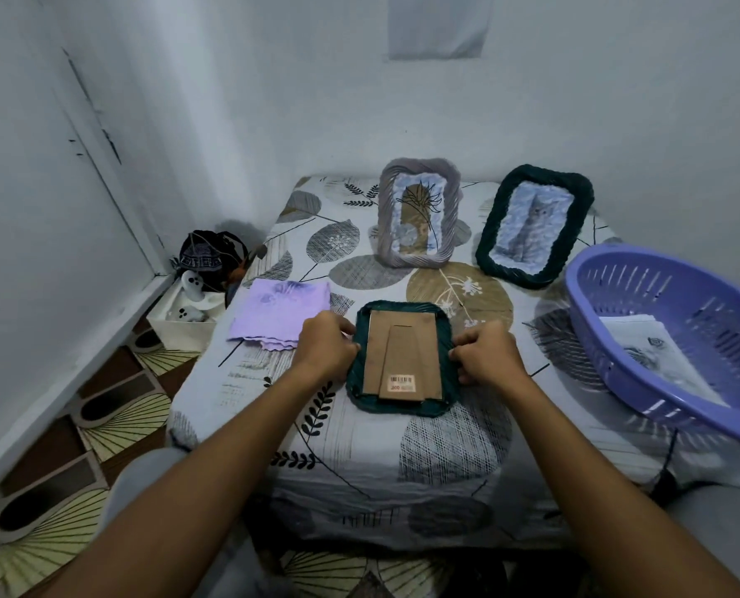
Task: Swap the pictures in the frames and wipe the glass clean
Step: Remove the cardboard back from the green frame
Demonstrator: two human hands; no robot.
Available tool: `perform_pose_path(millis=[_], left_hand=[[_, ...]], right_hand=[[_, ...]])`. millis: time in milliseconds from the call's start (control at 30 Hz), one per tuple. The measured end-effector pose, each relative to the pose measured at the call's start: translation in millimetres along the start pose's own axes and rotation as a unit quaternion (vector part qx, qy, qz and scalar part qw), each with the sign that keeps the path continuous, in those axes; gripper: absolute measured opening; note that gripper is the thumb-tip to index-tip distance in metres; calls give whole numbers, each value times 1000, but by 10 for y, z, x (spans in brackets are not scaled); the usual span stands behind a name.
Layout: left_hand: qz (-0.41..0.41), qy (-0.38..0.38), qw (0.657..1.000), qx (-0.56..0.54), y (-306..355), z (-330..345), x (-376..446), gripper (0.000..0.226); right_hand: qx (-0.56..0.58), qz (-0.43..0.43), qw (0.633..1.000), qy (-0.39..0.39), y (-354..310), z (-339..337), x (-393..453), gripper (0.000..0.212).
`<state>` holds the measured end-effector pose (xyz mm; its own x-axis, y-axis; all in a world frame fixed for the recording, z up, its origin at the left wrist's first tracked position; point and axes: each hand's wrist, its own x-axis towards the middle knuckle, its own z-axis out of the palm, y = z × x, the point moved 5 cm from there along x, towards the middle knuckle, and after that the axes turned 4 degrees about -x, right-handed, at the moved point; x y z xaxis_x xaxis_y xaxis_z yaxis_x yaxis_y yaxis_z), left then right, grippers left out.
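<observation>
Green frame (402,360) face down near the middle of the table (359,446), cardboard back (402,351) with its stand uppermost and seemingly not yet opened. Gripped at both sides: left hand (327,345) curled on the left rim, right hand (484,353) curled on the right rim. Farther back, grey frame (420,213) propped upright and second green frame (534,226) leaning, pictures inside both. Lilac cloth (281,312) lying unused to the left; purple basket (670,334) holding printed sheets (648,343) on the right. By the look of things, early going: no picture swapped, no glass wiped.
</observation>
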<state>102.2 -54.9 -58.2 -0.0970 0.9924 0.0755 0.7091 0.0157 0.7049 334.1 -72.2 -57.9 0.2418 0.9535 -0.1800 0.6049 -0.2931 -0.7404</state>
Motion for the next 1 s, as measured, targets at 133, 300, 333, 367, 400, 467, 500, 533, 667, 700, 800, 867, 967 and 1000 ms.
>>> perform_pose_path(millis=[133,300,333,367,400,467,500,533,667,700,800,867,967,1000], left_hand=[[-6,10,1000,11,-102,-128,-12,27],[2,17,1000,25,-167,-211,-16,29],[4,14,1000,27,-173,-213,-19,30],[8,13,999,32,-170,-219,-25,30],[13,15,999,40,-159,-231,-33,30],[30,39,998,37,-119,-273,-42,29],[42,47,998,19,-85,-292,-51,27],[53,45,998,-4,-46,-297,-64,24],[8,-52,988,-145,53,-201,-142,11],[-19,-78,981,-178,65,-171,-161,8],[-74,-114,960,-244,86,-116,-185,7],[-90,-120,950,-275,91,-98,-181,8],[-115,-118,932,-323,91,-96,-176,10],[-124,-114,924,-343,95,-101,-173,10]], right_hand=[[-6,-7,1000,-11,-103,127,-27,9],[-16,-19,1000,-17,-183,213,-60,12],[-20,-23,999,-15,-183,218,-62,12],[-27,-31,999,-7,-189,216,-63,11],[-39,-43,998,10,-200,195,-69,11],[-54,-79,995,43,-253,152,-89,13],[-35,-91,994,42,-280,150,-97,16],[1,-91,995,25,-304,163,-104,19],[104,-44,992,-59,-367,274,-106,21],[114,-34,990,-74,-378,299,-109,20],[143,-2,981,-128,-409,372,-151,16],[168,16,974,-152,-426,405,-162,14],[184,36,969,-160,-428,438,-127,8],[194,43,966,-165,-427,448,-121,7]])
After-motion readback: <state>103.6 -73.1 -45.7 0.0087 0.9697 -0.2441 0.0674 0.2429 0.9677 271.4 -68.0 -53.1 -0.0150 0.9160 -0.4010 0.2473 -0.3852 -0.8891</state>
